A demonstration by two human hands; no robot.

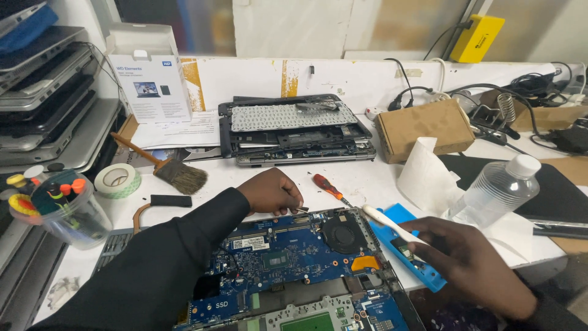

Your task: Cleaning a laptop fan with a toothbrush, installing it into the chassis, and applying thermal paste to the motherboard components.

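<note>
The left hand (272, 191), curled shut on a small dark part at the laptop motherboard's (288, 257) far edge, could tear a connector, while the right hand (465, 260), closed on a white brush (392, 224) beside the fan (341, 234), might knock the nearby water bottle (499, 190).

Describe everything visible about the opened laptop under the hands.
The opened laptop lies flat on the white bench with its cover off, baring a blue circuit board with a dark square chip, a round black fan at the upper right and an orange tab beside it. Its lower end runs out of frame. The left hand rests on its top edge; the right hand, holding a white tool, hovers at its right side.
</note>
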